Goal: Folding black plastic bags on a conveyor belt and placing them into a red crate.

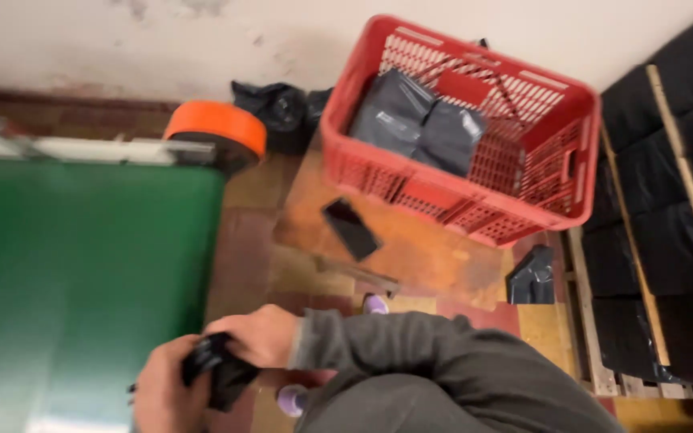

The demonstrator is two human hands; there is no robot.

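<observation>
Left hand (162,393): I clasp the crumpled black bag (216,373).
Right hand (257,337): I pinch its top.
Advice: grip firm, edges gathered, beside the green conveyor belt (82,273).

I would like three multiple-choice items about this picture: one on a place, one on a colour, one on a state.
1. Where do the grey plastic packets lie?
A. on the green surface
B. in the red plastic crate
C. on the floor

2. What colour is the round roll by the wall?
A. orange
B. blue
C. white

3. What do both hands do?
A. hang free
B. grip the crate
C. hold a black crumpled bag

Answers: 1 B, packets sit within the crate's walls; 2 A, its top is orange; 3 C, left hand and right hand close on it.
</observation>
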